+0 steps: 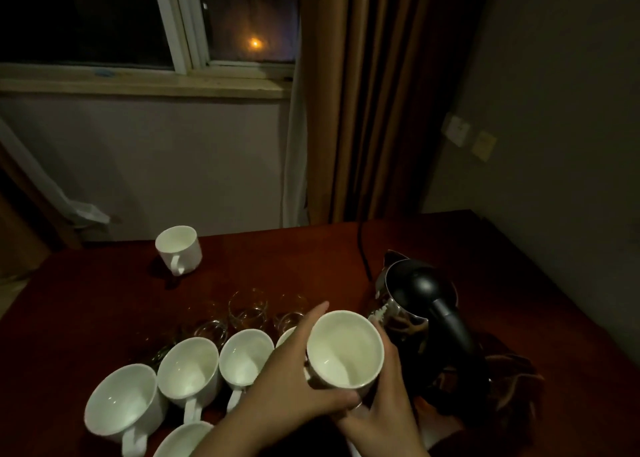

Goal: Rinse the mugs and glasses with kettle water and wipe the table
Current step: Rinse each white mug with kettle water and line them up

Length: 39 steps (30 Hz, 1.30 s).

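Both hands cup one white mug just beside the steel kettle: the left hand wraps its near side, thumb underneath, and the right hand curls round from below. Other mugs and glasses cluster left of the kettle.

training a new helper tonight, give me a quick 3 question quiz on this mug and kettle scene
1. True or false: both hands hold the same white mug.
2. Which mug stands apart from the others? A) the one at the table's far left B) one behind the kettle C) one on the windowsill
3. Fill in: the kettle stands to the ____ of the held mug.

Key
1. True: the left hand and right hand wrap the held mug.
2. A: the lone mug sits far from the mug cluster on the table.
3. Right: the kettle.
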Tool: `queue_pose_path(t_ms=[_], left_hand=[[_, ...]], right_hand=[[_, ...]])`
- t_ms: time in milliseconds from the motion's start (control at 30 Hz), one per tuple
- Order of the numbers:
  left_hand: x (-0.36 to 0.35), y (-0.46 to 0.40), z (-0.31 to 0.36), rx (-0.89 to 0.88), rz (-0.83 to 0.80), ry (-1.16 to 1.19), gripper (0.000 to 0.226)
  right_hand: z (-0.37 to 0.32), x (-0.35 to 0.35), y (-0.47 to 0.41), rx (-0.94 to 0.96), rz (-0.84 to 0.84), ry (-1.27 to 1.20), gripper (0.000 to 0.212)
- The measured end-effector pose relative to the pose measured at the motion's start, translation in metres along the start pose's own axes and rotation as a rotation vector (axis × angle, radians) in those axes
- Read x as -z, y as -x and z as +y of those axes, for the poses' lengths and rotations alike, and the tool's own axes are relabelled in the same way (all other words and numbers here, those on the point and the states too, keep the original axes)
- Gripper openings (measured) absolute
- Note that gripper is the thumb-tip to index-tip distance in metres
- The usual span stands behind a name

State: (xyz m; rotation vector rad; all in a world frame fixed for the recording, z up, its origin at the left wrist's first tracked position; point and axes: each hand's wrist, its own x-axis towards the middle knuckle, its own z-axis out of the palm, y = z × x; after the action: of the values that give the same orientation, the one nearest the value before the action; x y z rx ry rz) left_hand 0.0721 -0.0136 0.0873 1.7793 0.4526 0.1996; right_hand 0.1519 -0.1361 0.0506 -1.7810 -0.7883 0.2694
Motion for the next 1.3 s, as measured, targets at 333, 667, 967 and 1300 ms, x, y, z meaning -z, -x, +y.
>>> queue_pose_path(t_ms=[333,667,967,1300], left_hand=[[-0.006,-0.01,-0.007,-0.024,0.242,-0.222,0.081],[-0.009,-0.022,-0.018,-0.02,0.258,-0.294,0.091],[-0.002,-0.025,-0.021,0.031,0.301,-0.326,0.09],[-0.001,-0.021,-0.028,0.044,0.296,-0.28,0.09]], right_hand=[[-0.018,0.046,-0.005,0.193,0.068,0.401,0.056],[-0.004,0.087,-0.02,-0.333,0.295,0.156,0.048],[-0.004,0.085,-0.042,-0.262,0.414,0.114,0.04],[-0.048,0.144,-0.05,-0.066,0.103,0.197,0.054]])
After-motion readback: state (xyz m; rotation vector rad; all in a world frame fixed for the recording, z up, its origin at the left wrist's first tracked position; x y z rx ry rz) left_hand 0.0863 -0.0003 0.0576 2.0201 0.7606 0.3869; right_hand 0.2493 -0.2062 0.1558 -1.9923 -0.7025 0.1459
